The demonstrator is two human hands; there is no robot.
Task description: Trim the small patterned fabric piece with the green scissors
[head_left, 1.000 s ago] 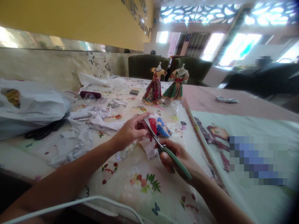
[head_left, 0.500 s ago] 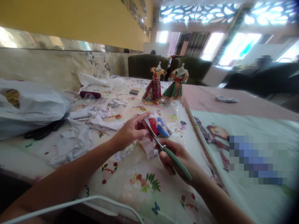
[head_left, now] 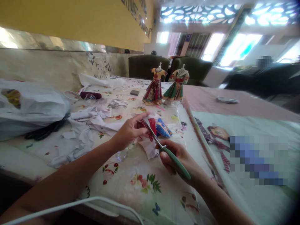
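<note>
Green-handled scissors (head_left: 171, 156) sit clenched in the right hand (head_left: 180, 157), their blades biting into the printed paper sheet (head_left: 156, 128) that the left hand (head_left: 127, 132) pinches between thumb and fingers. Against half a second ago, both hands and the sheet have barely shifted. Beyond the sheet stand two dressed mannequin figurines (head_left: 165, 86); left of it lie white paper scraps (head_left: 84, 131).

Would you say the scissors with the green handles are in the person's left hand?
No, the green-handled scissors are gripped in the right hand, while the left hand pinches the printed paper piece.
</note>
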